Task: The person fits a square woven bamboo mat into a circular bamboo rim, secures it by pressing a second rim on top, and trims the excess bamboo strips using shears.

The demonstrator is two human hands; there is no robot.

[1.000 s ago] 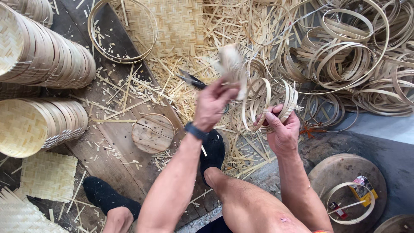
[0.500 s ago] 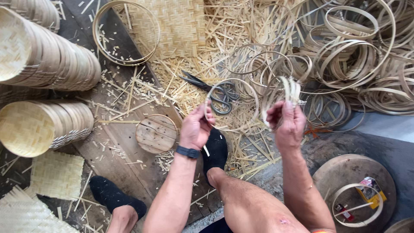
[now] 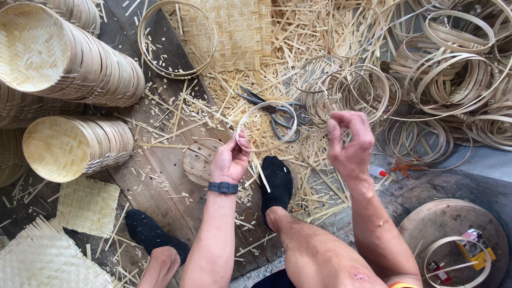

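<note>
I'm pinching one bamboo hoop [image 3: 266, 125] in my left hand [image 3: 230, 160] (seemingly tilted, opening facing me); my right hand [image 3: 349, 144] is hovering half-curled, empty

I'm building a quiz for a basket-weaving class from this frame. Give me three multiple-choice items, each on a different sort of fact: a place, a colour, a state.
1. Where do the scissors lie?
A. on the bamboo scraps beyond the held hoop
B. on the stacked baskets
C. on the round wooden block

2. What colour is the wristband on the left hand?
A. red
B. dark, near black
C. white

3. What is the state of the right hand?
A. gripping the scissors
B. flat on the floor
C. raised, fingers curled, no hoop clearly in it

Answers:
1. A, they rest on the scraps just past the thin bamboo hoop.
2. B, the strap looks dark against the wrist.
3. C, only the left hand plainly holds the hoop.
</note>
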